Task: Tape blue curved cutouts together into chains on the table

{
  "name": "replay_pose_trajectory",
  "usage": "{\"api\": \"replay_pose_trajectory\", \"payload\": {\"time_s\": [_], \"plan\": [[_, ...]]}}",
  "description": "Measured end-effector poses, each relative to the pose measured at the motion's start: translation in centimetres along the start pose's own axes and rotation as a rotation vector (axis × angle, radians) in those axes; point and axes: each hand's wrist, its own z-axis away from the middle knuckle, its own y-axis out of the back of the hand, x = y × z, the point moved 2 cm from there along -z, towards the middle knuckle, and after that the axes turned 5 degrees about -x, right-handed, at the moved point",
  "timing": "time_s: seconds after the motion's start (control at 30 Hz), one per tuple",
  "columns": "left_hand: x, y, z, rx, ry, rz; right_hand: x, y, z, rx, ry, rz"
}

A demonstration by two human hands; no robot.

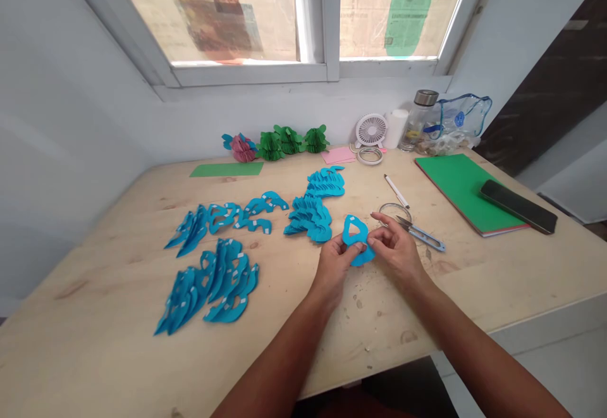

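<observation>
A blue paper cutout (362,257) with a hole in its upper part and a small white patch near its top is held up just above the table. My left hand (334,265) pinches it from the left, thumb across its front. At its right edge, the thumb and a finger of my right hand (399,252) are closed on the paper, another finger pointing out. Just beyond my right hand lie blue-handled thread snips (427,236) and a roll of tape (394,210). Fanned blue paper pieces (310,221) stand beyond my left hand.
More blue cutouts with white patches (232,279) lie at left. Along the wall stand green paper honeycomb shapes (289,140), a pink one (243,148), a small fan (371,130) and a bottle (419,121). A phone (518,205) rests on green sheets (458,184), right of a pen (396,191).
</observation>
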Motion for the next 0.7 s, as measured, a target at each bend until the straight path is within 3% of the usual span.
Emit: {"api": "replay_pose_trajectory", "payload": {"time_s": [0.4,0.7], "plan": [[0.88,0.55,0.12,0.122,-0.017,-0.065,-0.09,-0.17,0.11,-0.021,-0.030,0.011],[0.43,-0.12,0.36,0.064,0.008,-0.034,-0.17,-0.34,0.19,-0.019,-0.051,-0.023]]}}
